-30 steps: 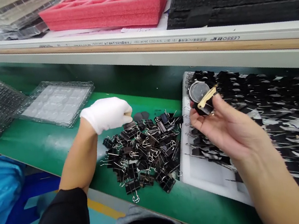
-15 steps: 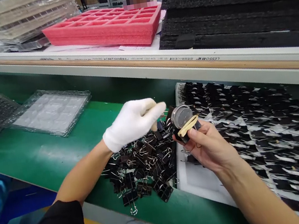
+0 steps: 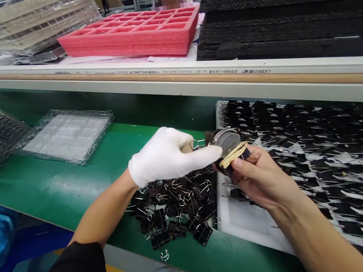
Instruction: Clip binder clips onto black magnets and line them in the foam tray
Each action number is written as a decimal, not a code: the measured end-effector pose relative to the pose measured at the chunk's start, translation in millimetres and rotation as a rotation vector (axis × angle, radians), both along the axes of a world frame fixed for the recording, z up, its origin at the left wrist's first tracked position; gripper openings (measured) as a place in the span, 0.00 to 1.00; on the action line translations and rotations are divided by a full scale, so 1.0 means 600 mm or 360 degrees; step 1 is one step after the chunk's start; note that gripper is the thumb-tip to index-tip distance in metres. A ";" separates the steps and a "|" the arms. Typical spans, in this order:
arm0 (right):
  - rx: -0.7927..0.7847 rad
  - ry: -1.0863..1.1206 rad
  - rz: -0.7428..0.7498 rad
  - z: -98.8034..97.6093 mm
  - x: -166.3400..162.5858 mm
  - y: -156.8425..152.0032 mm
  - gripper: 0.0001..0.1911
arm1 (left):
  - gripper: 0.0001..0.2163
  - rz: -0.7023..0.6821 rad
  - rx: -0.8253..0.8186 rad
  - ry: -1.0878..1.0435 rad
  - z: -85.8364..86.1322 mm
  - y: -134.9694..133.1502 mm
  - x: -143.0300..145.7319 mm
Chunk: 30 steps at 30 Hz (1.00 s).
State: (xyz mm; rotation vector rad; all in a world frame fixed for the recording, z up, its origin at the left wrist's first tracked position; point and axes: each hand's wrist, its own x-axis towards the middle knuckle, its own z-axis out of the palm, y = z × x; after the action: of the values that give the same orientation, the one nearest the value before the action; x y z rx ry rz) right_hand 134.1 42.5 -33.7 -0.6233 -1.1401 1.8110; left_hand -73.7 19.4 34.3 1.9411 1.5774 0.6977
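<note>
My right hand (image 3: pixel 259 174), bare, grips a small assembly: a round grey disc-shaped piece (image 3: pixel 229 141) with a clear-looking rim, a folded yellowish strip (image 3: pixel 234 154) and black parts beneath. My right thumb presses by the strip. A black binder clip (image 3: pixel 210 137) sits on the assembly's left side, its wire handle reaching toward my left hand (image 3: pixel 170 154). That hand wears a white glove; its thumb lies along the clip by the disc and its fingers curl at the handle, their tips partly hidden. Below lies a heap of loose black binder clips (image 3: pixel 179 210).
Rows of clipped black pieces stand on a white board (image 3: pixel 241 218) at right. Clear plastic trays (image 3: pixel 64 136) lie at left on the green table (image 3: pixel 51 184). A shelf edge (image 3: pixel 145 84) crosses above, bearing red foam trays (image 3: pixel 128 43) and black foam sheets (image 3: pixel 285 9). A person sits beyond.
My left hand has moved right onto the assembly, its thumb now beside the disc. The right hand keeps its hold, shifted slightly right in view.
</note>
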 end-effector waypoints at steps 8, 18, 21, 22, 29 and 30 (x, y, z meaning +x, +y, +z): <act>0.0058 -0.0067 0.0049 -0.001 0.005 -0.001 0.18 | 0.24 -0.0136 0.0095 0.0086 0.005 -0.006 -0.002; -0.0035 -0.0066 -0.0005 0.026 0.022 -0.001 0.17 | 0.20 0.0010 0.0176 -0.0064 0.005 0.002 -0.006; -0.0040 -0.0202 -0.0107 0.036 0.033 0.006 0.17 | 0.22 0.0071 0.0209 -0.0071 0.010 -0.001 -0.003; -0.0043 -0.0230 -0.0118 0.037 0.036 0.009 0.17 | 0.22 0.0074 0.0193 -0.0054 0.013 0.000 -0.005; -0.0228 -0.0330 -0.0001 0.027 0.042 0.012 0.20 | 0.28 0.0362 -0.0190 0.0115 -0.017 0.063 -0.130; -0.0247 -0.0374 0.0001 0.027 0.039 0.013 0.21 | 0.30 0.0473 -0.0301 0.0158 -0.033 0.073 -0.161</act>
State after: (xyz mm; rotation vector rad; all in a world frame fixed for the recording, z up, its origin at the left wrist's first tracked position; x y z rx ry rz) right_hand 157.2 50.2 -17.3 -0.9468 -1.1583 1.8754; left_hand -170.0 63.2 14.5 1.6451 1.9434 0.5502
